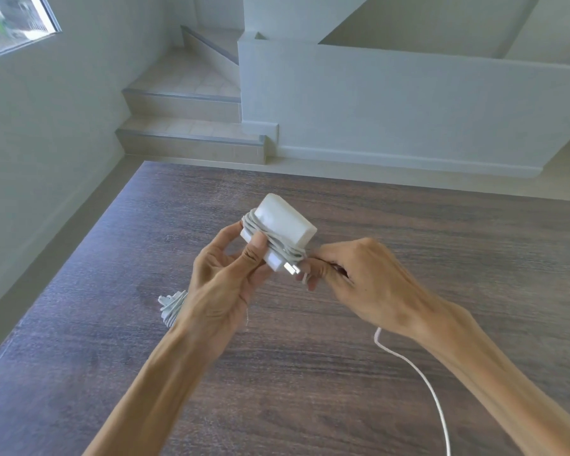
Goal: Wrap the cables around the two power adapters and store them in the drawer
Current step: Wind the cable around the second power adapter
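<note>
The left hand point(221, 284) grasps the white power adapter point(283, 222) above the wooden table point(310, 390). The right hand point(366, 284) pinches its cable point(422, 380) beside the adapter's lower corner; open tabletop surrounds both.

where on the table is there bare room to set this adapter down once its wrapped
Free: the wide stretch of wooden table beyond and right of the right hand, and the far left corner by the wall. Crowded: near the left hand, where the second wrapped adapter lies, and the near right, crossed by the loose white cable.
</note>
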